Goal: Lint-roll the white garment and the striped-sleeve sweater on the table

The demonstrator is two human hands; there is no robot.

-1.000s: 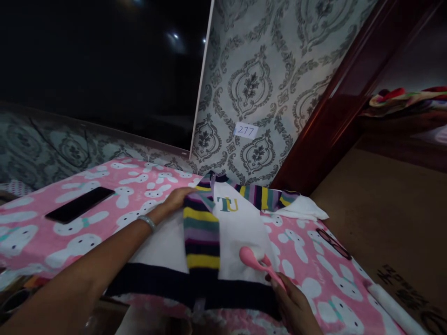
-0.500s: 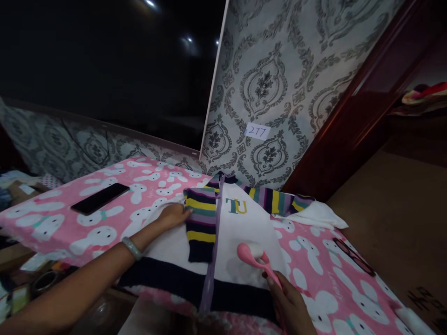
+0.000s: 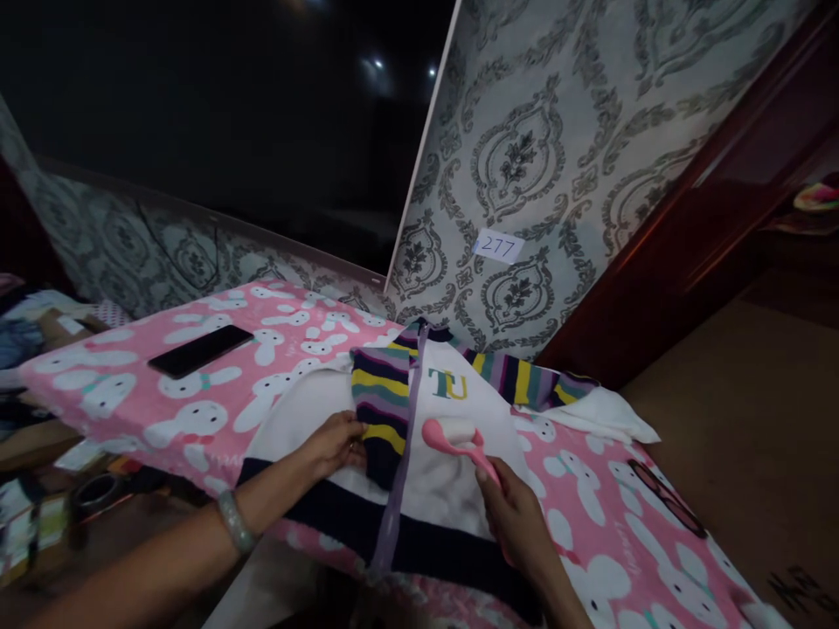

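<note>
A white zip-up jacket [image 3: 485, 489] with a navy hem, a purple zip and "TU" letters lies spread on the pink cloth. Its striped sleeve [image 3: 380, 389] is folded over the front, beside the zip. My left hand [image 3: 339, 444] pinches the edge of that sleeve near its navy cuff. In my right hand [image 3: 515, 511] is the handle of a pink lint roller [image 3: 452, 437]. The roller's white head is over the jacket front, below the letters; whether it touches the fabric I cannot tell. The other sleeve [image 3: 524, 380] stretches out to the right.
A black phone [image 3: 200, 351] lies on the rabbit-print cloth [image 3: 197, 419] to the left. Glasses [image 3: 669, 498] rest near the right edge, by a cardboard box [image 3: 740, 419]. A large dark screen [image 3: 229, 114] stands behind. Tape and boxes [image 3: 39, 524] are at lower left.
My left hand has moved down the folded sleeve toward its cuff and now grips the edge. The lint roller has shifted up and left over the jacket front.
</note>
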